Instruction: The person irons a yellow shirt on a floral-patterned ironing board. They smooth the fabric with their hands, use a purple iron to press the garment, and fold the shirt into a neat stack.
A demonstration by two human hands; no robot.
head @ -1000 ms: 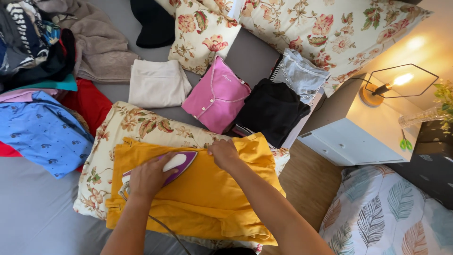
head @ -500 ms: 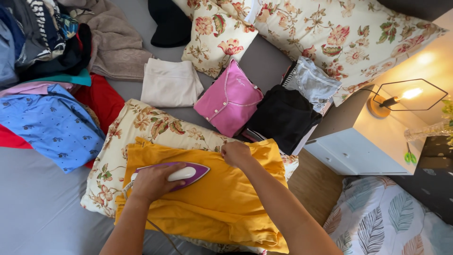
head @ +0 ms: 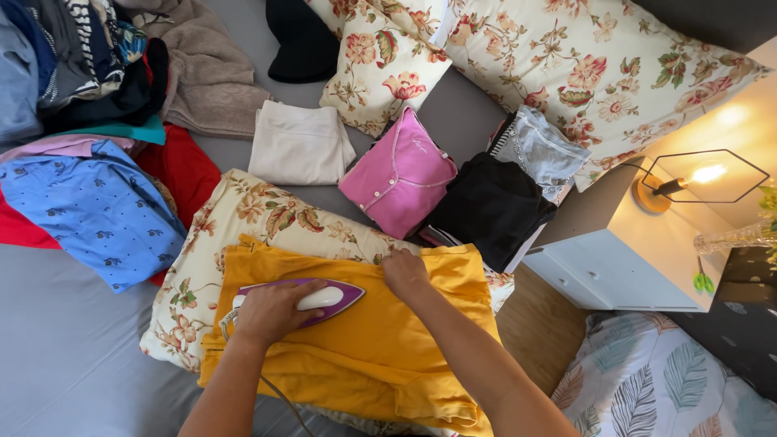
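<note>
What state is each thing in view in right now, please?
Iron: flat on the yellow garment, gripped by the left hand.
Yellow garment: spread over a floral pillow, pressed by the right hand.
Pink top: folded.
White cloth: folded.
Lamp: lit.

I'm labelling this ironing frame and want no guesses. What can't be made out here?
Head view only:
- Soleplate of the purple and white iron: hidden, face down on the yellow garment.
- Iron's handle: covered by the left hand.
- Yellow garment's lower part: cut off by the bottom edge and crossed by both forearms.
- Cloth under the right hand: hidden by the palm.
- Floral pillow beneath: mostly covered by the garment.
</note>
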